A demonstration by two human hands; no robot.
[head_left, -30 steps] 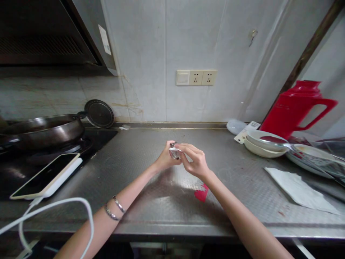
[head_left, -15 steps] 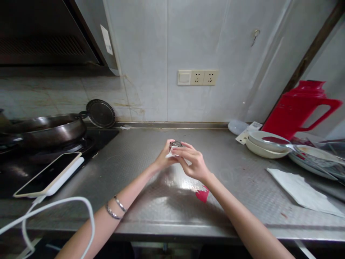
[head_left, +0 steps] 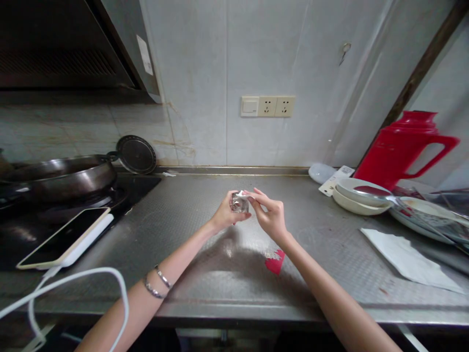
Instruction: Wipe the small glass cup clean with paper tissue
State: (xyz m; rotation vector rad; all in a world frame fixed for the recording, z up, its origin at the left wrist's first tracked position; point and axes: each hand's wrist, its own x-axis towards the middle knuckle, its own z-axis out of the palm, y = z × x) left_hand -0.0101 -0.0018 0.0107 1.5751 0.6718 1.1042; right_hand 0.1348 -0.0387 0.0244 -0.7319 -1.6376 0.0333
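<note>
A small clear glass-like container (head_left: 240, 204) is gripped in my left hand (head_left: 224, 212), above the middle of the metal counter. Fingers and thumb wrap round its sides. My right hand (head_left: 269, 211), just to the right, pinches a small white tissue (head_left: 241, 194) between thumb and fingers. The tissue touches the container's upper rim. Below the hands, a torn red piece (head_left: 274, 263) lies on the counter (head_left: 227, 293).
At the left, a phone (head_left: 66, 237) with a white cable lies by the stove, where a steel pan (head_left: 73, 178) sits. To the right are stacked bowls (head_left: 361, 203), a red thermos jug (head_left: 399, 151), plates (head_left: 421, 220) and a folded white paper (head_left: 406, 259).
My right hand has shifted slightly right and up, bringing the tissue to the container's rim. More of the container now shows, with my left thumb across its lower part.
</note>
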